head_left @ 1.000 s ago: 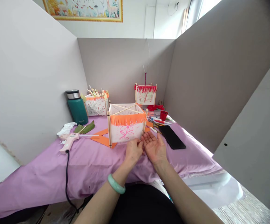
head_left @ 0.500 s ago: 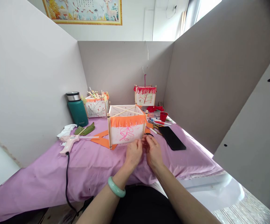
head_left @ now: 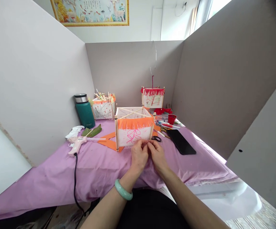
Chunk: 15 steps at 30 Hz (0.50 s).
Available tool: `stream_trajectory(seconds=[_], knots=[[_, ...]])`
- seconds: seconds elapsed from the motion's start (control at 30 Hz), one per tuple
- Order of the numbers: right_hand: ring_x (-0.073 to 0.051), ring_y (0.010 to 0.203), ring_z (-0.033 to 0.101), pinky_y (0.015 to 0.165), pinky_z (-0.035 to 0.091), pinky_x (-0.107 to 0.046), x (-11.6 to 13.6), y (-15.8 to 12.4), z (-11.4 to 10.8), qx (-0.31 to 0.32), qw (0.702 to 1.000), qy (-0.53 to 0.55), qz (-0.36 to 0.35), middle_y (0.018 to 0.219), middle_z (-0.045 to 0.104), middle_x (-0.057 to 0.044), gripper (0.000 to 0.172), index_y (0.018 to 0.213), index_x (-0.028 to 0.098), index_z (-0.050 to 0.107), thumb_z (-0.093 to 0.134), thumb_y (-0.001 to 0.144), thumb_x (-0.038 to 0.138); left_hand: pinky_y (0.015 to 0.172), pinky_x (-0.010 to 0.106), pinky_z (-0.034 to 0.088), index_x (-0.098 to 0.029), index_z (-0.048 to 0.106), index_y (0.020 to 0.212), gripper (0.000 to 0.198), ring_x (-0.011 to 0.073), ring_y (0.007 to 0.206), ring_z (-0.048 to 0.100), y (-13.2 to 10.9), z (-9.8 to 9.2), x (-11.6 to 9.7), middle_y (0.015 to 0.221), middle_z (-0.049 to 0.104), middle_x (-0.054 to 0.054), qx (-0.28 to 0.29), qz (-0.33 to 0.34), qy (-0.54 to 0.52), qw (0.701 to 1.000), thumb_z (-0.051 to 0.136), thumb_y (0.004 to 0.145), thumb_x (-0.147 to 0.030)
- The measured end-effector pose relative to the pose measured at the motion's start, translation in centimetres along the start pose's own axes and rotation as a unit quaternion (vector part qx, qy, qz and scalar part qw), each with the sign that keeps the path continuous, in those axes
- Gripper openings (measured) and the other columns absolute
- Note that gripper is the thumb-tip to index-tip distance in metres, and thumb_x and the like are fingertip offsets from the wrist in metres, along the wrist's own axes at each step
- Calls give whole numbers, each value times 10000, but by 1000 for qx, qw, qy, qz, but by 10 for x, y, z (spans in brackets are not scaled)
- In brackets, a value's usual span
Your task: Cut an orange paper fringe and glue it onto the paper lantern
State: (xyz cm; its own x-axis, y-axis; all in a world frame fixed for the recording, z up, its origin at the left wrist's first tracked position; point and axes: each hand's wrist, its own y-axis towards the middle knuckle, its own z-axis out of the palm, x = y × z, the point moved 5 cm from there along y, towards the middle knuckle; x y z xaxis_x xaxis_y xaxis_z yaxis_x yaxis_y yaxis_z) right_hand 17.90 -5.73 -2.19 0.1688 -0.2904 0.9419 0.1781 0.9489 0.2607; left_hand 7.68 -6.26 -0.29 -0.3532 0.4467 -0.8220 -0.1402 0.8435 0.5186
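I have both hands together just in front of me, the left hand [head_left: 139,156] with the pale green bangle [head_left: 123,190] on its wrist and the right hand [head_left: 157,154] beside it, fingertips of the two meeting in a pinch at the lower front edge of the square paper lantern with bamboo-stick posts and an orange fringe [head_left: 134,129]. The fingers are curled nearly closed; whether they nip the lantern's bottom edge or some small scrap I cannot tell, since it is too small to make out. The lantern stands upright directly beyond the fingertips, touching or nearly so, its pink-drawn face square to me and its long edge running left to right; both hands are about equally near it. Just past the right hand lie small black-handled scissors [head_left: 156,138], and farther right a black phone [head_left: 181,142] lies flat, with markers [head_left: 166,124] and a red cup [head_left: 171,119] beyond. Off to the left of the left hand lie orange paper offcuts [head_left: 108,142], a pink glue gun [head_left: 77,143] with its black cord, green leaf pieces [head_left: 93,131] and a teal flask [head_left: 84,110]. Two more lanterns stand at the back. The tabletop [head_left: 99,171] wears a rumpled lilac cloth, boxed in by grey partition panels [head_left: 133,70].
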Motion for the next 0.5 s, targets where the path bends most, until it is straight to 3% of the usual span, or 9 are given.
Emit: stream_trajectory(seconds=[0.17, 0.33, 0.5], knots=[[-168, 772, 580, 739, 452, -295, 3, 0, 0, 6, 1000, 3, -6, 808, 660, -15, 106, 770, 216, 630, 551, 756, 285, 710, 280, 459, -177, 686, 841, 168, 134, 700, 593, -1, 0, 0, 799, 678, 39, 4, -18, -44, 999, 550, 744, -165], [-137, 570, 515, 525, 395, -256, 4, -3, 4, 15, 999, 52, 7, 634, 610, 13, 125, 691, 224, 622, 610, 756, 330, 594, 256, 460, -139, 669, 801, 159, 129, 614, 582, 2, 5, 12, 726, 667, 45, 16, -107, -190, 976, 586, 734, -257], [-148, 578, 544, 512, 401, -263, -2, -2, 8, 42, 997, 62, 7, 698, 656, 1, 106, 791, 226, 671, 661, 721, 304, 559, 236, 447, -139, 648, 834, 176, 131, 636, 584, 4, 1, 24, 732, 651, 45, -35, -132, -220, 966, 575, 737, -267]])
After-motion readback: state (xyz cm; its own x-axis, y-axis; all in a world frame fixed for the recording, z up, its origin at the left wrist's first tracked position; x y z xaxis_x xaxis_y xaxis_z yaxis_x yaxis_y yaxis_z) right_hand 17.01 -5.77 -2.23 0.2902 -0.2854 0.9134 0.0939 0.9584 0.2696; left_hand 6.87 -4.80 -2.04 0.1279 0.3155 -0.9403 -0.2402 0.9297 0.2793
